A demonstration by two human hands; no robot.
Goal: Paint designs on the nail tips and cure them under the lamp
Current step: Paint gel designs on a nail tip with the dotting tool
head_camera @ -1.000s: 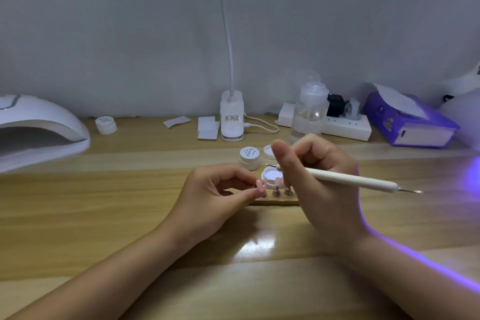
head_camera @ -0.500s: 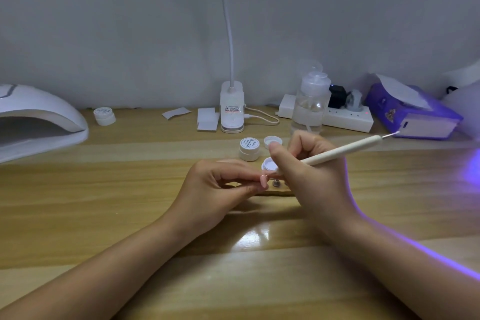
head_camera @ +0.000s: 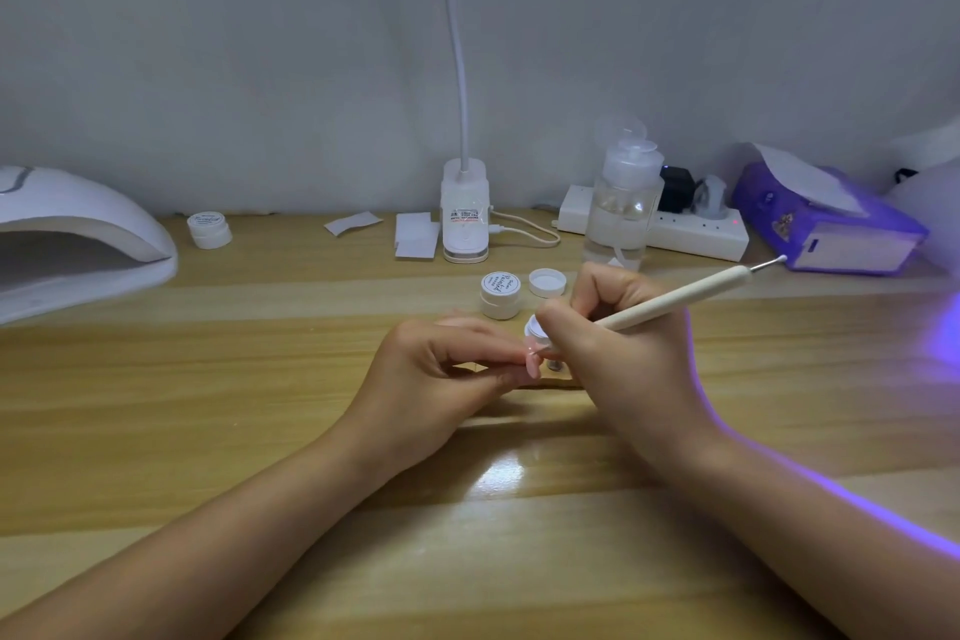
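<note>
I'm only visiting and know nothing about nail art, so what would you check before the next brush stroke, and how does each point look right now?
1. Cream-handled dotting pen gripped firmly in the right hand: ok.
2. Pale pink nail tip steadied by the left hand: ok.
3. Pen's working end on the nail tip: cannot tell, fingers hide it.
4. Small open white gel pot close by: ok, just behind the hands.
5. Its loose white lid clear of the work: ok, lying apart beside the closed white jar.
6. White dome curing lamp within reach, opening unobstructed: ok, at the wooden table's left edge.
</note>
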